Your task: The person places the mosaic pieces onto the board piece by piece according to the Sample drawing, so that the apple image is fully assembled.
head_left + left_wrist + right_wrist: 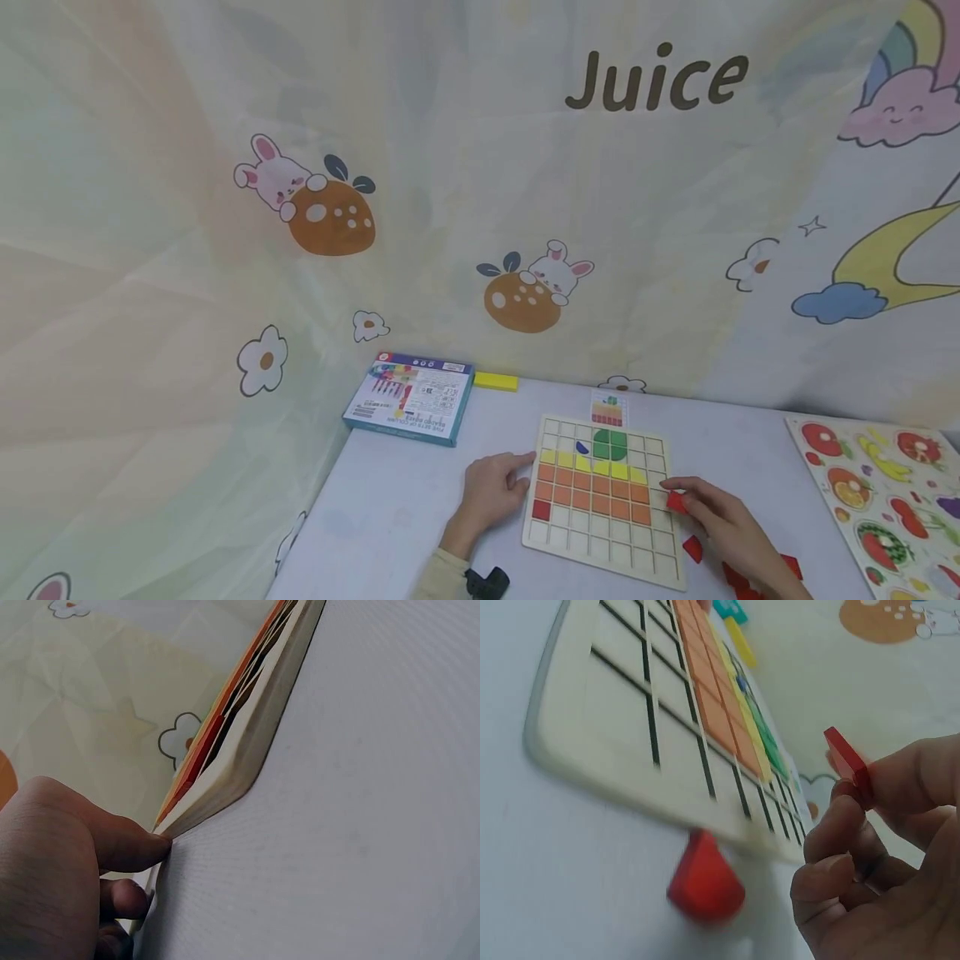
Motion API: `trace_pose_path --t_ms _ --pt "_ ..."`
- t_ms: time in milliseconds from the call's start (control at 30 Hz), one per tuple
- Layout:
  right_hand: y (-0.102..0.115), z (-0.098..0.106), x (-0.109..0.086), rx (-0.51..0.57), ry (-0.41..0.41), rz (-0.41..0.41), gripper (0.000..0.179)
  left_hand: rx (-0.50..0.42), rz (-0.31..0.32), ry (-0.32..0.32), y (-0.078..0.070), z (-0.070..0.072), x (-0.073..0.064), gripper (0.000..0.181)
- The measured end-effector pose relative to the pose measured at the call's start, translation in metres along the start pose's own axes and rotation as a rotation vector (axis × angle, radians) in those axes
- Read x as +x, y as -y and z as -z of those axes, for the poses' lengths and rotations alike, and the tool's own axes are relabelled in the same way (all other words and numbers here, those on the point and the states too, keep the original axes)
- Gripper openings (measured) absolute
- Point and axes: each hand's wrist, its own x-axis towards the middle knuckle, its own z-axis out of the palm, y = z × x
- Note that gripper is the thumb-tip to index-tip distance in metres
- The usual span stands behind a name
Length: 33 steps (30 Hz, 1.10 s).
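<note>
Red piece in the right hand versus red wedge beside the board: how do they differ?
The held piece is pinched in the right hand, while the red wedge lies on the table. In the right wrist view, the held piece is tilted up; the red wedge lies face up. Both are red.

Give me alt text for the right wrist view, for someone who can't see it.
A right hand pinches a thin red piece beside a pale grid board partly filled with orange pieces and yellow pieces. A second red piece, blurred, lies on the white table near the board's edge.
</note>
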Motion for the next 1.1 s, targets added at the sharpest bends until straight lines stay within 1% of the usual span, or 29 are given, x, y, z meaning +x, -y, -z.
trace_pose_path --t_ms 133,267,433,533,567,700,767,900,1100 --pt "0.010 -0.012 0.005 -0.026 -0.002 0.052 0.038 -0.001 -0.010 -0.005 0.000 -0.001 0.001 0.041" --pt "0.017 -0.030 0.008 -0.018 -0.021 0.103 0.044 -0.005 -0.015 -0.011 0.000 -0.001 0.001 0.041" --pt "0.025 -0.053 0.010 -0.006 -0.048 0.147 0.038 0.002 -0.009 -0.007 0.000 -0.001 0.002 0.040" --pt "0.030 -0.067 0.011 0.000 -0.046 0.177 0.035 0.005 -0.011 -0.011 0.000 -0.001 0.001 0.040" --pt "0.031 -0.071 0.011 0.003 -0.035 0.190 0.035 0.006 -0.012 -0.014 0.000 -0.001 0.001 0.040" --pt "0.037 -0.088 0.010 -0.035 0.015 0.249 0.035 0.008 -0.025 -0.030 0.001 -0.001 0.000 0.039" --pt "0.040 -0.095 0.009 -0.055 0.040 0.278 0.034 0.010 -0.024 -0.027 0.002 -0.001 0.000 0.040" --pt "0.045 -0.106 0.010 -0.118 0.031 0.324 0.033 0.012 -0.013 -0.010 0.002 -0.001 -0.001 0.039" --pt "0.052 -0.116 0.011 -0.188 -0.003 0.344 0.032 -0.001 -0.012 -0.002 0.001 0.000 0.000 0.039"
